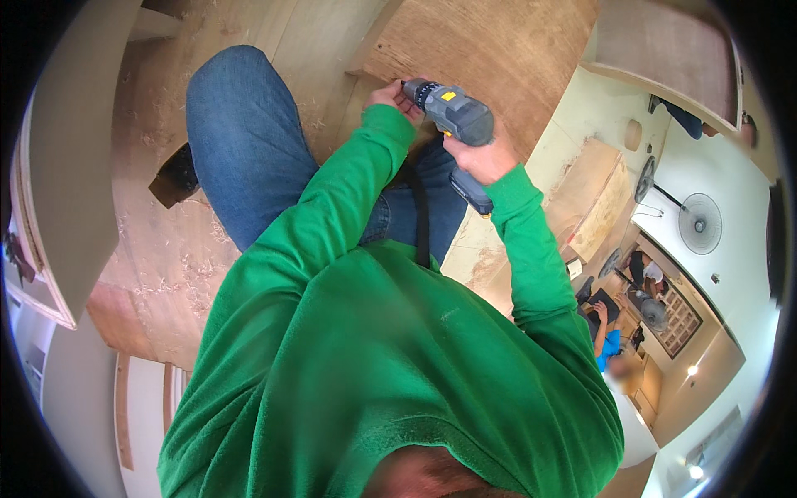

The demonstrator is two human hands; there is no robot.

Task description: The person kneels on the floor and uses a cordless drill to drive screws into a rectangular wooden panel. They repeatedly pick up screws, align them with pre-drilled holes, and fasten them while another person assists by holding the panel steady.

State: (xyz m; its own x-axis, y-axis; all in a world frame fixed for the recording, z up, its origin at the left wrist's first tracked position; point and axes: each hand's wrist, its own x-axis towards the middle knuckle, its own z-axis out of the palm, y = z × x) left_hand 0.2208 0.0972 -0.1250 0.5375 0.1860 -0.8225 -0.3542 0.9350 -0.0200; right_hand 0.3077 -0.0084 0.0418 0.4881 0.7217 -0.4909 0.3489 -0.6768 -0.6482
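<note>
Clerk: Item one, and its whereabouts?

Keeper: Cordless drill (461, 116), grey and black with yellow marks. Carried in front of the lap, between two hands, chuck (420, 92) toward the person's left.

Clerk: Right hand (490, 158)?

Keeper: Grip closed firmly around the drill's handle, just above the battery pack (471, 192). Probable reason: the tool's bulk sits over the handle, so one fist can bear and aim it.

Clerk: Left hand (393, 100)?

Keeper: Fingers bent and partly gathered at the chuck's tip. Whether they pinch a bit or other small piece, or merely steady the nose, cannot be told; how far that grip stands open is likewise unclear. Both arms reach forward, seemingly to keep the chuck end within finger reach.

Clerk: Surroundings?

Keeper: One reddish-brown wooden panel (506, 50), lying beyond the drill; contact between the two, undetermined. One bent leg in blue jeans (245, 133), to the left, leaving the forearms room. Pale curled shavings (191, 274), scattered over the wooden surface (154, 224) beside the leg.
</note>
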